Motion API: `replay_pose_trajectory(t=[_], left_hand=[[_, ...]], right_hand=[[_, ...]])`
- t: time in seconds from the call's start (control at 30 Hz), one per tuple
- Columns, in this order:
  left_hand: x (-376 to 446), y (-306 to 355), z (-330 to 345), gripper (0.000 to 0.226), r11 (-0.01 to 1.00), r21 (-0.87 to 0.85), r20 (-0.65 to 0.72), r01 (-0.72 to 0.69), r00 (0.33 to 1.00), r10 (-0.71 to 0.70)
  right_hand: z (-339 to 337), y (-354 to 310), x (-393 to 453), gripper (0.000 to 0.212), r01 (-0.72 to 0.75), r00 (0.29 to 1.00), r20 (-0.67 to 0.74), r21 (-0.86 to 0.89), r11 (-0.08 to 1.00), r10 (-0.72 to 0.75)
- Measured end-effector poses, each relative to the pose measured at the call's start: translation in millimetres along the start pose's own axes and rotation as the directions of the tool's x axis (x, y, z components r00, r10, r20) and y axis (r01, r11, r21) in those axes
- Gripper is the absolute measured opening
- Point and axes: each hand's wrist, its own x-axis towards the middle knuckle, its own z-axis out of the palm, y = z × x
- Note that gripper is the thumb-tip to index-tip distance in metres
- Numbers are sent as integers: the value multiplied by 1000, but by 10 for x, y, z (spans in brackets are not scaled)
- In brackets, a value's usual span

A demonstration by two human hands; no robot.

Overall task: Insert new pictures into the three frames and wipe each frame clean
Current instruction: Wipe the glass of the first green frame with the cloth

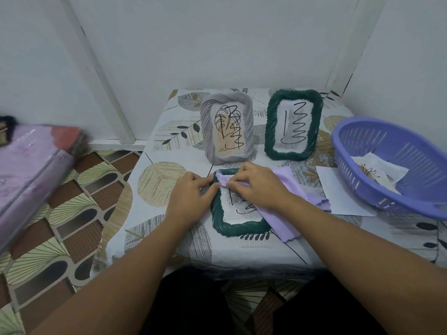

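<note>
Leaf-print tablecloth (167,182) (plastic-covered) on corner table, white walls (217,39), patterned floor (72,238)

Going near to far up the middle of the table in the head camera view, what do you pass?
Green frame lying flat → left hand and right hand on the purple cloth → standing grey frame, near the wall.
</note>
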Motion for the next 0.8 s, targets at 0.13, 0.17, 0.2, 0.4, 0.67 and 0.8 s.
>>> replay_pose_trajectory(t=[0.13,0.17,0.2,0.4,0.67,0.8], left_hand=[[3,0,4,41,1000,4,2,3,1000,-3],[4,1,3,41,1000,5,3,3,1000,-3],[3,1,3,41,1000,5,2,4,1000,-4],[3,-11,10,41,1000,10,2,12,1000,-12],[18,-42,27,44,1000,-3,10,11,1000,-11],[21,-64,41,45,1000,-21,1,-1,1000,1]], right_hand=[[-30,16,-7,23,5,1000,31,7,1000,-5],[-36,16,6,22,4,999,36,-1,1000,-4],[-37,16,22,21,-3,999,32,-4,1000,3],[-20,-15,64,18,-43,999,7,7,999,43],[-2,-57,147,20,-67,998,-22,-71,995,65],[8,-65,117,20,-63,998,-7,-66,996,63]])
